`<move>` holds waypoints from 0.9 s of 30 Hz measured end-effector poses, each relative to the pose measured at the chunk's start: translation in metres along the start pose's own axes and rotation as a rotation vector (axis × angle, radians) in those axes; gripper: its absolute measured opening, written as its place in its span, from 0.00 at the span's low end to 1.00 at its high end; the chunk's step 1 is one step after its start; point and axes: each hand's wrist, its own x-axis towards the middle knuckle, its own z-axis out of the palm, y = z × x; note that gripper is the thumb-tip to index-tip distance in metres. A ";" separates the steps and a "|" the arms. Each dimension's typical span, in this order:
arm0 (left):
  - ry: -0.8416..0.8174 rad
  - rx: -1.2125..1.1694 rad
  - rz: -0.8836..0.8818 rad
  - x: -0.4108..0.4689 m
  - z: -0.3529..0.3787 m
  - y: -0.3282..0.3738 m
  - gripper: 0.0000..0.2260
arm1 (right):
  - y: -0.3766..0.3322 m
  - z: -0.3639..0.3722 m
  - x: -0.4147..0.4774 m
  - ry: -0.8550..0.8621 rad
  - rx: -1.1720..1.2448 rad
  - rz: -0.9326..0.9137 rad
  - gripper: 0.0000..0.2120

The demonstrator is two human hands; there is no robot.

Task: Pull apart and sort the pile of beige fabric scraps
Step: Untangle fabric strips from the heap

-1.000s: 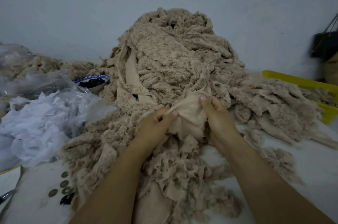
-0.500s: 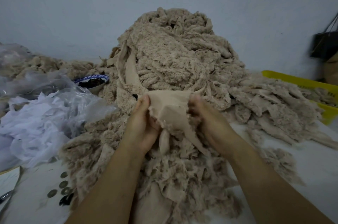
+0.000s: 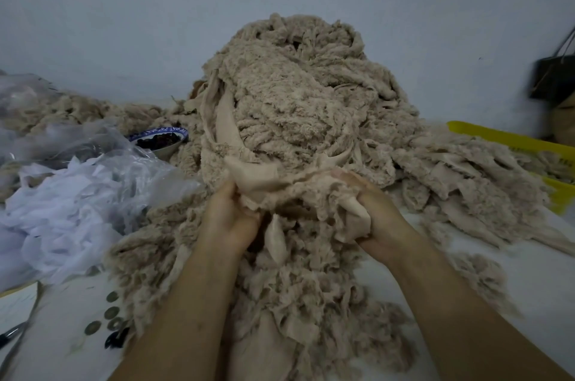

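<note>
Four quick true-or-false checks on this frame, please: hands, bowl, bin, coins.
1. The left hand and the right hand each grip beige fabric. True.
2. The bowl is empty. False: the bowl holds dark pieces.
3. A yellow bin lies right of the pile. True.
4. The coins lie right of both arms. False: the coins lie left of the left arm.
</note>
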 end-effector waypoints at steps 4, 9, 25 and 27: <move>-0.089 0.481 -0.024 -0.012 0.010 -0.015 0.15 | 0.003 -0.003 0.002 -0.013 0.000 -0.019 0.08; -0.337 1.252 0.340 -0.025 0.015 -0.028 0.10 | 0.003 0.002 0.001 -0.004 -0.090 -0.072 0.14; -0.249 0.375 0.049 -0.011 0.010 -0.017 0.07 | 0.012 0.005 -0.003 0.029 -0.446 -0.091 0.34; -0.243 0.419 0.049 -0.012 0.010 -0.020 0.07 | 0.013 0.007 -0.002 0.028 -0.470 -0.134 0.24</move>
